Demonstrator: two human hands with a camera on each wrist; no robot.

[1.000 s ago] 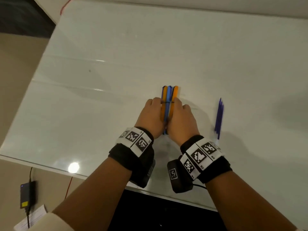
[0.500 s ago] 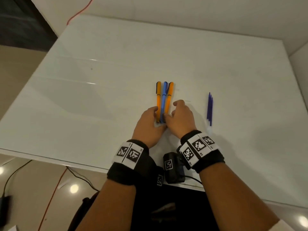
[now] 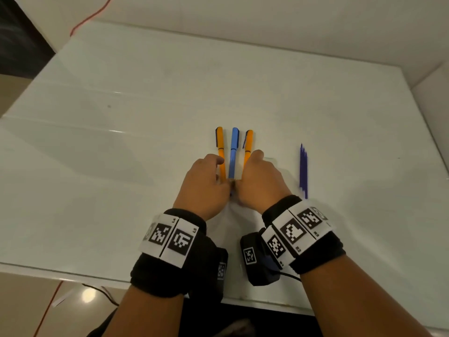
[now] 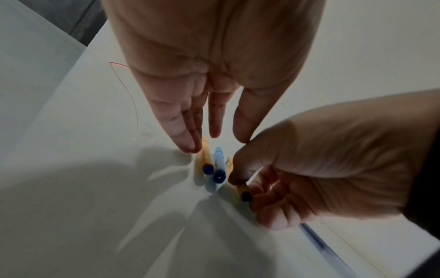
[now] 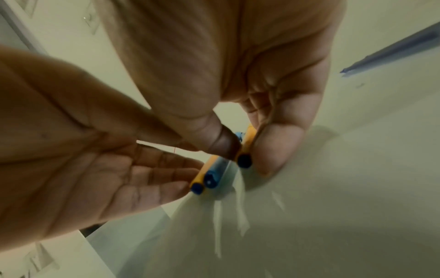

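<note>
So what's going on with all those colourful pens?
A person is arranging three pens side by side on a white table. The left hand rests straight fingers against the left orange pen. The right hand pinches the near end of the right orange pen between thumb and finger. The blue pen lies between the two orange ones. A few dark blue pens lie together off to the right, untouched.

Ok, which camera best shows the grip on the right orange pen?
The right wrist view: the right hand pinches the right orange pen near its dark end. The head view shows its capped far half, but the hand's back hides the grip. The left wrist view shows it small and shadowed.
</note>
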